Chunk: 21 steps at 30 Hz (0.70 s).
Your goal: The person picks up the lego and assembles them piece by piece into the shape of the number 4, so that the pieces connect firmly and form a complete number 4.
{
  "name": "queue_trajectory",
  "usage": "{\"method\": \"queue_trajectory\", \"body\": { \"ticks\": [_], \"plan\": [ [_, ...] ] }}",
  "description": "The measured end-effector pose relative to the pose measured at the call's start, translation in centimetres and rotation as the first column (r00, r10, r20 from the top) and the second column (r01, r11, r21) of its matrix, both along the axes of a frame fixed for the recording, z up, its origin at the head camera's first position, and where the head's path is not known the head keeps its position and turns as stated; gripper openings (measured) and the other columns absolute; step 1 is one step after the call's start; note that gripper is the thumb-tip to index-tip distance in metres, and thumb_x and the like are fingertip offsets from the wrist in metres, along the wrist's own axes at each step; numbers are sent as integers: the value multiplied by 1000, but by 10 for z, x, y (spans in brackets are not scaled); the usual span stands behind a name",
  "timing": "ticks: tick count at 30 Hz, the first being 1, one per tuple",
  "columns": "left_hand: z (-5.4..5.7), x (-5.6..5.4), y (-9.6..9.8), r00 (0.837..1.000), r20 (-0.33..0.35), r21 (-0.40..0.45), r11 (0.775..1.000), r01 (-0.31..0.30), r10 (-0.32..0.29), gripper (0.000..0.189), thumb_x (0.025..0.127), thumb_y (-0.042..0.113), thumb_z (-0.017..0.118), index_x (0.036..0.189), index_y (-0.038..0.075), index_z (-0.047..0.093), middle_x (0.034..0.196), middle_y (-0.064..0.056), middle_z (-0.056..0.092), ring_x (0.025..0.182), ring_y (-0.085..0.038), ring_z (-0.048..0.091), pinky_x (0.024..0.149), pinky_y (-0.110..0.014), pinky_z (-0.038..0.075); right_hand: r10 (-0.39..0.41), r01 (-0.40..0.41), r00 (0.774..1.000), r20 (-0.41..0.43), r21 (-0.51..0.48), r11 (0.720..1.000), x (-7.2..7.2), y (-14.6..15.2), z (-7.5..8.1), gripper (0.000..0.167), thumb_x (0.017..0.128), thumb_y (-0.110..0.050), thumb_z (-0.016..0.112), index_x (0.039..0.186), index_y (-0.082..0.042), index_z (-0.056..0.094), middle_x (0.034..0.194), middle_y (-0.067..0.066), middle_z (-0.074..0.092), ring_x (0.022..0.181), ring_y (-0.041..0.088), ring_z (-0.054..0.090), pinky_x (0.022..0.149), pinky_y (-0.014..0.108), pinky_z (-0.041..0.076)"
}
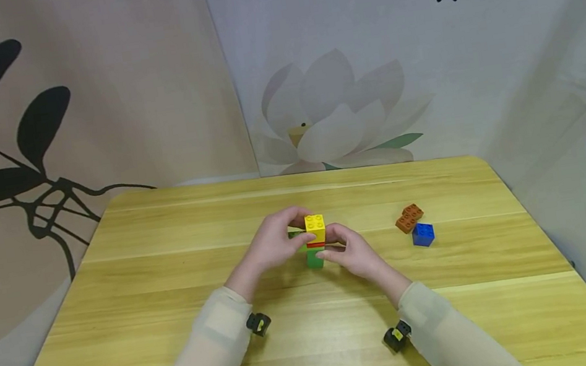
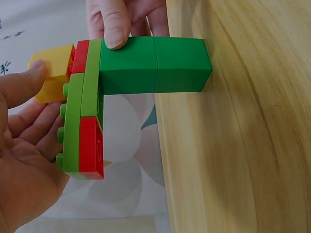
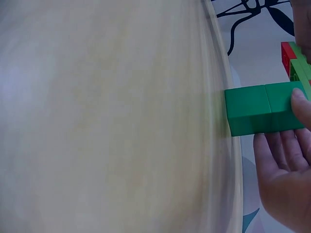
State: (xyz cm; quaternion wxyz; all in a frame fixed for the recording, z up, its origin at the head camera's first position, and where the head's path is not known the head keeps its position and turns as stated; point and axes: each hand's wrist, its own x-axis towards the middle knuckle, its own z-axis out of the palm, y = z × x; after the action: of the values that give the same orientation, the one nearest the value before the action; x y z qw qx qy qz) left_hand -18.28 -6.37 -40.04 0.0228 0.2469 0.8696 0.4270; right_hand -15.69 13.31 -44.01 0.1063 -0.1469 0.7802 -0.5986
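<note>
- Since the tall stepped stack of hard plastic building bricks (image 2: 91,82) is between your hands at the middle of the light wooden table (image 1: 94,330), both hands already bear on it; whether its foot touches the wood, you cannot tell.
- Your left hand (image 1: 276,239) pinches the square yellow studded brick (image 1: 315,228) at the top, thumb against fingers.
- Your right hand (image 1: 357,255) grips the two glossy dark green block-shaped bricks (image 2: 127,65) below.
- Expect it to feel light, stiff and rather smooth; single bricks should survive a knock, but the joints could pop apart if twisted.
- Its weak part is probably the overhang of thin lime green plates (image 2: 73,126) and thin red plates (image 2: 91,148), so hold by the flat green sides and press straight along the stack.
- Right of your hands, well apart, sit a blue studded brick (image 1: 423,234) and, just beside it, orange-brown studded plastic pieces (image 1: 409,218); neither blocks you.
- Mind the small black wrist cameras (image 1: 259,324) under your sleeves.
</note>
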Motion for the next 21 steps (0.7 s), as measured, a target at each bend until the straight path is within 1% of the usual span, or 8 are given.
{"method": "queue_trajectory", "body": {
  "ticks": [3,6,13,16,21],
  "plan": [
    [1,-1,-1,1000,13,-3,1000,2,-2,34,88,11,77,119,6,65,105,-2,68,96,-18,63,89,-35,53,-6,6,1000,3,-1,1000,1,0,1,32,92,1,68,121,7,56,118,20,62,114,37,58,101,44,47],
    [1,-1,-1,1000,21,-3,1000,10,-10,34,88,11,77,119,6,64,105,-2,68,96,-18,63,89,-35,53,-10,10,1000,8,3,1000,-1,0,-1,32,91,1,68,121,6,56,118,20,62,114,37,58,102,45,47],
    [0,-4,-3,999,18,-1,999,43,-43,34,87,12,77,118,6,64,105,-1,68,97,-17,63,90,-37,53,-17,17,1000,2,10,1000,-14,4,-32,36,92,-4,69,125,3,56,121,16,63,116,33,59,102,44,46],
    [0,-5,-4,999,19,-1,999,51,-51,34,88,12,77,119,6,63,105,-2,67,97,-17,63,90,-37,53,-20,20,1000,-2,5,1000,-14,5,-35,37,92,-8,71,125,1,56,121,15,63,116,31,59,102,42,46],
    [1,-4,-5,998,14,-3,998,59,-59,35,88,13,77,119,6,63,105,-1,67,97,-17,63,90,-36,53,-17,16,1000,-6,-8,1000,-14,5,-35,36,92,-8,72,123,1,57,121,15,63,115,30,59,101,41,47]
  ]
}}
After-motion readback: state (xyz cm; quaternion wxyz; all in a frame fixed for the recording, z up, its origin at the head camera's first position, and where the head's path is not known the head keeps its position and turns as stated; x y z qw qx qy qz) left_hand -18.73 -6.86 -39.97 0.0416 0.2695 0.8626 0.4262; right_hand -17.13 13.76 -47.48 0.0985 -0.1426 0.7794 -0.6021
